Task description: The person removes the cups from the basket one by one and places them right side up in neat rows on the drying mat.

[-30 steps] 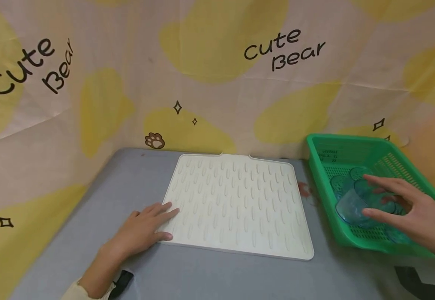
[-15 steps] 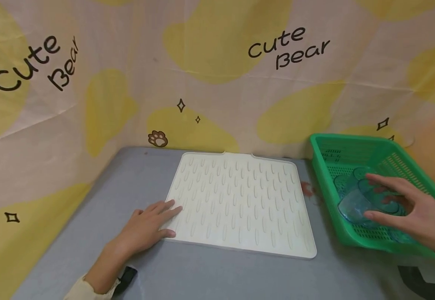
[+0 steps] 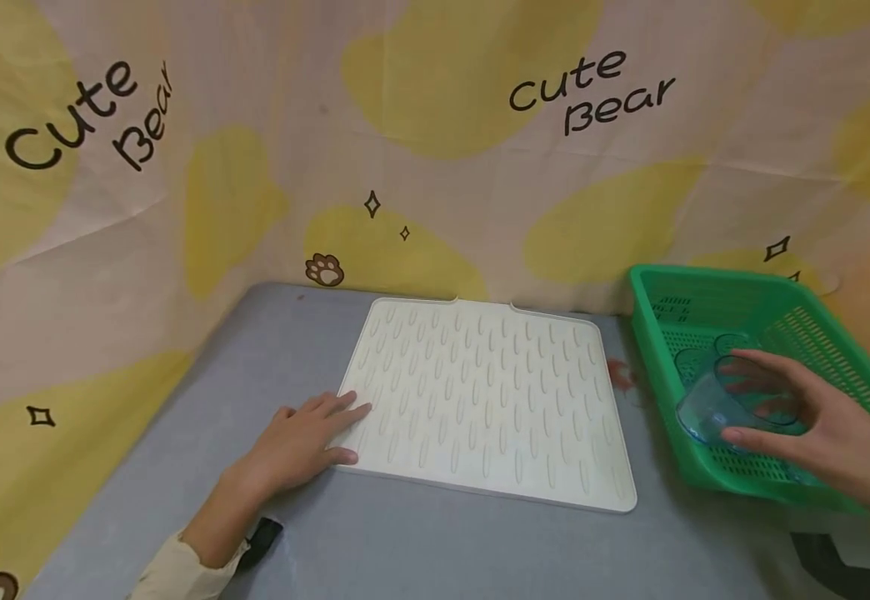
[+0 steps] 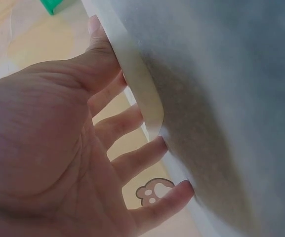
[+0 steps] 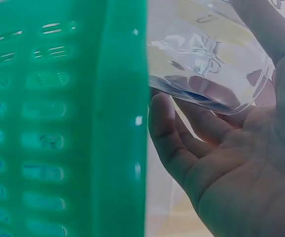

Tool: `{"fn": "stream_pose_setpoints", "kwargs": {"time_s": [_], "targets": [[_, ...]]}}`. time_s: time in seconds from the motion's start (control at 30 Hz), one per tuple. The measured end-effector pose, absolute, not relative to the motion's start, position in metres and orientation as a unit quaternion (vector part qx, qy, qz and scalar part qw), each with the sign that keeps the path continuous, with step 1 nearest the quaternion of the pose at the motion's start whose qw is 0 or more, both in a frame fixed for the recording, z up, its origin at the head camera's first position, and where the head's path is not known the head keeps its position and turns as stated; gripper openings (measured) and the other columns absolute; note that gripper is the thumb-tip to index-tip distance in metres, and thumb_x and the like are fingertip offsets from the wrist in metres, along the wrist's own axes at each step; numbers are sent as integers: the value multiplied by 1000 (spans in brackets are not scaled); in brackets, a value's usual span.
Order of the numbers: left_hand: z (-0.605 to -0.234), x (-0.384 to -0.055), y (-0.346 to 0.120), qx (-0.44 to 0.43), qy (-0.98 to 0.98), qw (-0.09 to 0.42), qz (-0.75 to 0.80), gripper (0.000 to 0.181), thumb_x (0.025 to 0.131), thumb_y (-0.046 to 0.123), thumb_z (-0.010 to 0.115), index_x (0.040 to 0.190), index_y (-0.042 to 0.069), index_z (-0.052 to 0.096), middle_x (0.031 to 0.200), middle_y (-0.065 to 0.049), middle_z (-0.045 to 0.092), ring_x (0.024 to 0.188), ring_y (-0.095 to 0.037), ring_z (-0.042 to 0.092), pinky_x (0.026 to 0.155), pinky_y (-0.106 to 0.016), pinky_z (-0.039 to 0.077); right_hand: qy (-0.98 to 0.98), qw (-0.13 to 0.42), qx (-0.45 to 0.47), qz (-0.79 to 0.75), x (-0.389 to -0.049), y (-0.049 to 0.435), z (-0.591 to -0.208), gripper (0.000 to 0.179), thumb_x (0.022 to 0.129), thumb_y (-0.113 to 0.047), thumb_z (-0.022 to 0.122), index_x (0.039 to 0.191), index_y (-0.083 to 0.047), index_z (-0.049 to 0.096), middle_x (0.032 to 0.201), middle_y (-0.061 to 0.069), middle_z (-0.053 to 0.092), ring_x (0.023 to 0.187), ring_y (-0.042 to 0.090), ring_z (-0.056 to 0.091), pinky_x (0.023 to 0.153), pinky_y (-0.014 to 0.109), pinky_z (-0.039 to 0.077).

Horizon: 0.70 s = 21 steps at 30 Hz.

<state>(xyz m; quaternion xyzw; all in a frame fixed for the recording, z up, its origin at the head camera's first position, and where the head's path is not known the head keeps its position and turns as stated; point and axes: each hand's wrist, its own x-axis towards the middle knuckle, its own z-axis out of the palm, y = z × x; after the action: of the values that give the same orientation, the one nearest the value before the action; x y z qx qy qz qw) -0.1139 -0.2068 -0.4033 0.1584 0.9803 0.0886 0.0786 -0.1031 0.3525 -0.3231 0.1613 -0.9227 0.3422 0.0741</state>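
My right hand is over the green basket, its thumb and fingers curled round a clear bluish drinking glass. The glass is tilted, its mouth toward the palm. In the right wrist view, the glass shows above the basket's rim, with fingers behind it. My left hand rests spread on the near left corner of a white ribbed mat, fingertips on its surface. The left wrist view has those fingers straight along the mat's pale edge.
More clear glasses lie in the basket, partly hidden by the right hand and the held glass. The mat lies on a grey tabletop. A patterned cloth hangs behind and at the left.
The whole head view has shifted slightly right and up. Relative to the basket, the right hand and glass have moved a little left, the fingers closer about the glass. The left hand stays on the mat.
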Motion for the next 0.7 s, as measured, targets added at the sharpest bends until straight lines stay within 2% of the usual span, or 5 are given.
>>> {"fn": "stream_pose_setpoints", "kwargs": {"time_s": [0.2,0.47,0.7], "targets": [[-404,-113,-206,154,981,81,84,69,88,49,68,150,29,45,158,-5,41,144,-37,38,99,-66,35,-925,71,166,335,-101,354,-323,87,79,0,81,152,-18,38,122,-27,56,100,-14,55,76,5,43],[-403,-112,-209,152,981,78,90,69,88,47,68,150,28,45,159,-5,40,145,-38,38,100,-67,34,-919,69,167,350,-102,347,-321,84,82,1,78,153,-16,36,132,-22,53,105,-16,56,78,5,45],[-403,-110,-209,145,977,96,120,68,90,43,67,151,27,43,161,-6,37,148,-40,32,100,-69,31,-928,57,122,347,-103,335,-320,79,86,-12,78,153,-22,36,130,-30,51,102,-19,55,76,6,44]]}}
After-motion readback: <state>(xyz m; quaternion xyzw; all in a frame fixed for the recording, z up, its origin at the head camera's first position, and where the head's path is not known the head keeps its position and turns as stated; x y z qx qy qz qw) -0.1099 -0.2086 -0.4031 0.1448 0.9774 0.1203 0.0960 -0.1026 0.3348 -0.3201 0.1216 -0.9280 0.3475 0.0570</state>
